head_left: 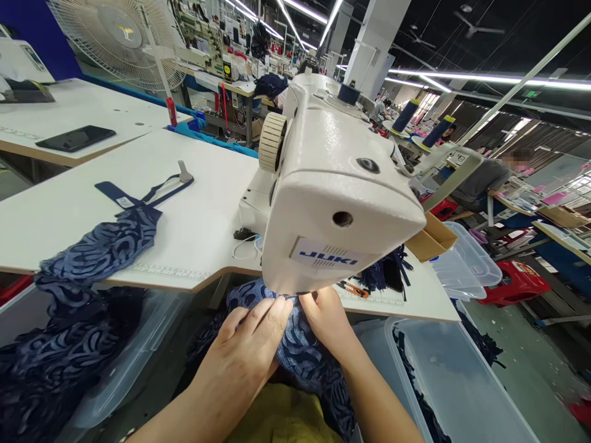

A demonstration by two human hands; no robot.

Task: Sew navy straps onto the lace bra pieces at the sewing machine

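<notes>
Blue patterned lace fabric (302,347) hangs from under the head of a white sewing machine (341,184) and drapes toward my lap. My left hand (258,338) is on the fabric's left side, its fingers close together and pointing at the machine; its thumb is tucked out of sight. On the other side, my right hand (325,320) pinches the fabric with curled fingers just beneath the machine head. The head hides the needle, the presser foot and some of my fingertips.
A lace piece with straps (106,243) lies on the left tabletop and trails into a bin of lace. Orange-handled snips (354,289) lie right of the machine, near dark trimmings. A clear bin (466,375) stands at lower right; a phone (76,138) rests far left.
</notes>
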